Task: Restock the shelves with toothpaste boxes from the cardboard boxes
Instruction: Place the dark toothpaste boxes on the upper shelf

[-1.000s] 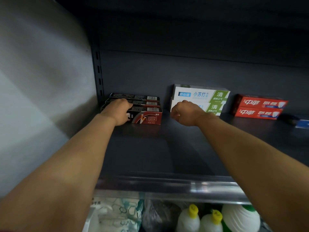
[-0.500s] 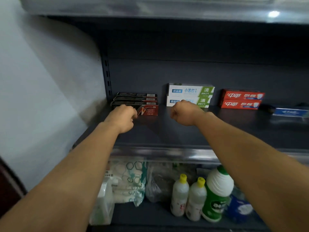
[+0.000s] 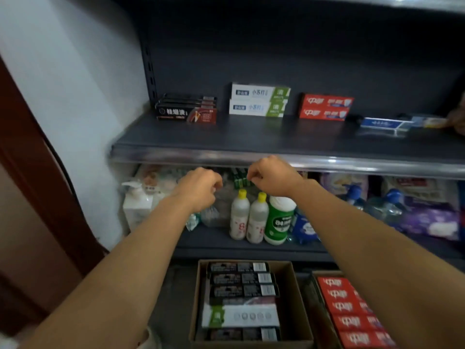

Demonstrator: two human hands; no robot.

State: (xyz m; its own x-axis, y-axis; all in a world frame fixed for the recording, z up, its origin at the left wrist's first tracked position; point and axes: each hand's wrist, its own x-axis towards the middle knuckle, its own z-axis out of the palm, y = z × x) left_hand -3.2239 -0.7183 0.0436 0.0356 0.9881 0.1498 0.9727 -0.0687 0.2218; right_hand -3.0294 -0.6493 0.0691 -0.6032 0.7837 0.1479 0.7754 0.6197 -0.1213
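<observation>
Both hands empty — your left hand [image 3: 201, 188] and right hand [image 3: 273, 176] loosely curled. Black toothpaste boxes [image 3: 240, 278] below your fingertips — light, stiff; pinch the long sides.

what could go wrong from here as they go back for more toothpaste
Both hands, left hand and right hand, hang empty just above the yellow-capped bottles; dropping toward the cardboard box might topple them. That box mixes black boxes with a white-green box, so a wrong pick is possible.

Dim, motion-blurred wide-angle view, glare on the shelf edge [image 3: 327, 163], curved margins.
</observation>
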